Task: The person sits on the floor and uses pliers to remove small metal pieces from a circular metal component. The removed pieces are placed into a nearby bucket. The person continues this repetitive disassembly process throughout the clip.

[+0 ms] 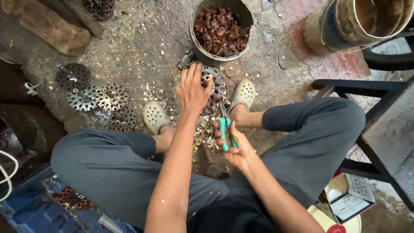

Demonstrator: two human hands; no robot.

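My left hand (192, 89) reaches forward and rests on a round perforated metal disc (217, 82) that lies on the ground between my feet, fingers curled over its near edge. My right hand (235, 146) is closed on a pair of cutters with teal handles (225, 131), blades pointing toward the disc. Small white and tan offcuts (206, 137) litter the floor under both hands. I sit low with grey trousers and pale perforated clogs (155, 115) on each foot.
A dark metal bucket (202, 51) full of brown rusty scraps stands just past the disc. Several perforated discs (111, 97) lie at left. A wooden log (51, 28) is far left, a drum (340, 26) far right, a dark bench (384, 129) at right.
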